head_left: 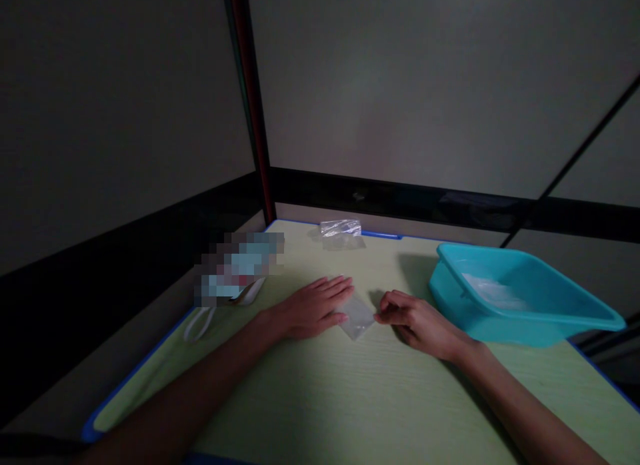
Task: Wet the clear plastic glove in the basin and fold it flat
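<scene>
A small clear plastic bag (357, 316) lies flat on the pale tabletop between my hands. My left hand (315, 305) rests on its left part with the palm down and the fingers stretched out. At the bag's right corner, the thumb and fingers of my right hand (413, 320) are pinched together on its edge. Part of the bag is hidden under the left hand.
On the right stands a turquoise plastic basin (490, 322) with whitish clear bags (495, 293) inside. More clear plastic packaging (341, 229) lies at the table's (320, 398) far edge. A pixelated light-blue item and a white strap (199, 324) are at left. Walls enclose the back and left.
</scene>
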A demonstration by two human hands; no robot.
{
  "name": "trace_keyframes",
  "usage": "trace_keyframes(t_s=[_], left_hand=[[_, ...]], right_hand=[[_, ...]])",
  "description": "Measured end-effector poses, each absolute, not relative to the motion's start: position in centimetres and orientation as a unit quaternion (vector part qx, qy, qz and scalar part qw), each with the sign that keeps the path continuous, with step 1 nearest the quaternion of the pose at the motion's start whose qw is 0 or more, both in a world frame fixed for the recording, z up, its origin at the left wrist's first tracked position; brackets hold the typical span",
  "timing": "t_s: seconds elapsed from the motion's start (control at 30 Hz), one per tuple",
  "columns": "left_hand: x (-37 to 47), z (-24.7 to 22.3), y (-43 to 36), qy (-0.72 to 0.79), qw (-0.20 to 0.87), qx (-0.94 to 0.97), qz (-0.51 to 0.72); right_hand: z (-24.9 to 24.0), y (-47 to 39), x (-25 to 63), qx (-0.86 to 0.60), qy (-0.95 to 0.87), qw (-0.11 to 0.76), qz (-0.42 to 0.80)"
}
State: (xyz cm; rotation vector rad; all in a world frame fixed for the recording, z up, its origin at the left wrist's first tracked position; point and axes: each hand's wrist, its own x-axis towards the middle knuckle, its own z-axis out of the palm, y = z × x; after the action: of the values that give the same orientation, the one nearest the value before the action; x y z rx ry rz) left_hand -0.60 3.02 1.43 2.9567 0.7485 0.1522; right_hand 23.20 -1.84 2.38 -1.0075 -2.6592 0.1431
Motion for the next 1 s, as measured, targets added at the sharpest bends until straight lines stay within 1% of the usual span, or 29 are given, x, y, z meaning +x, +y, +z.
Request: trace_keyframes(t_s=[0.2, 0.33, 0.5, 0.6, 0.67, 0.73, 0.87, 1.0], left_hand=[[-1.6, 0.9, 4.6, 0.317, 0.044, 0.946, 0.044], [-2.0, 0.6, 4.9, 0.357, 0.038, 0.931, 0.067], [-2.0, 0.8, 4.2, 0.396, 0.01, 0.908, 0.135], [-1.2, 1.1, 2.9, 0.41, -0.002, 0.893, 0.184], [-0.2, 1.2, 1.7, 0.411, 0.007, 0.887, 0.211], [0.8, 1.2, 0.4, 0.401, 0.025, 0.89, 0.215], [2.0, 1.0, -1.3, 0.365, 0.053, 0.91, 0.19], [2.0, 0.3, -1.4, 0.365, 0.047, 0.916, 0.158]], right_hand=[[2.6, -1.9, 23.1, -0.338, -0.927, 0.154, 0.055], [2.5, -2.0, 23.3, -0.343, -0.923, 0.162, 0.07], [1.7, -1.7, 23.7, -0.339, -0.903, 0.227, 0.133], [1.5, -1.5, 23.8, -0.341, -0.895, 0.25, 0.139], [1.6, -1.5, 23.8, -0.341, -0.901, 0.241, 0.114], [1.7, -1.6, 23.7, -0.337, -0.914, 0.213, 0.075], [2.1, -1.6, 23.5, -0.32, -0.935, 0.153, -0.022], [2.2, -1.5, 23.2, -0.312, -0.938, 0.111, -0.106]])
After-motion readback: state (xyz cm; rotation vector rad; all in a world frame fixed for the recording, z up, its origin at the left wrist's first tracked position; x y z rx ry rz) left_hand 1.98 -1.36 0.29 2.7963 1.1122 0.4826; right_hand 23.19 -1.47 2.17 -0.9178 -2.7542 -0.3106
